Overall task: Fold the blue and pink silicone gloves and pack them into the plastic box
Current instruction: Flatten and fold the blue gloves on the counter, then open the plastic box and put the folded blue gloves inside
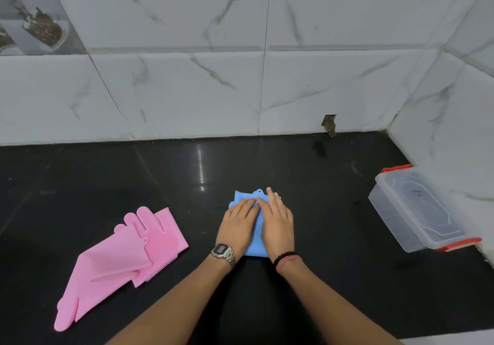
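Left hand (238,223) and right hand (278,224) side by side, palms down, fingers extended flat, pressed onto blue glove (257,233) at counter centre. Inner edges of the hands touching or nearly so near the fingertips. No grasp: flat pressing only. Metal wristwatch (223,253) on left wrist; dark bead bracelet (284,257) and a thin pink band on right wrist.

Hidden or unclear: most of blue glove covered by both hands. Visible only a strip between the palms, the far edge with a small hang tab, and the near edge at the wrists. Finger end versus cuff end not determinable. Fold count not determinable. One blue glove or two stacked: cannot tell.

Containers: clear plastic box (417,211) at right on black countertop (334,184), close to the tiled side wall, well apart from the hands. Lid on, red latch at each short end. Nothing visible inside through the lid.

Orientation: visible blue glove outline compact, long axis running away from the body, near edge to far edge. Pink gloves (125,253) at left, well apart from blue glove, two overlapping, unfolded. Lower one long axis diagonal, fingers toward near-left. Upper one fingers toward far wall, bristle side showing at its near edge.
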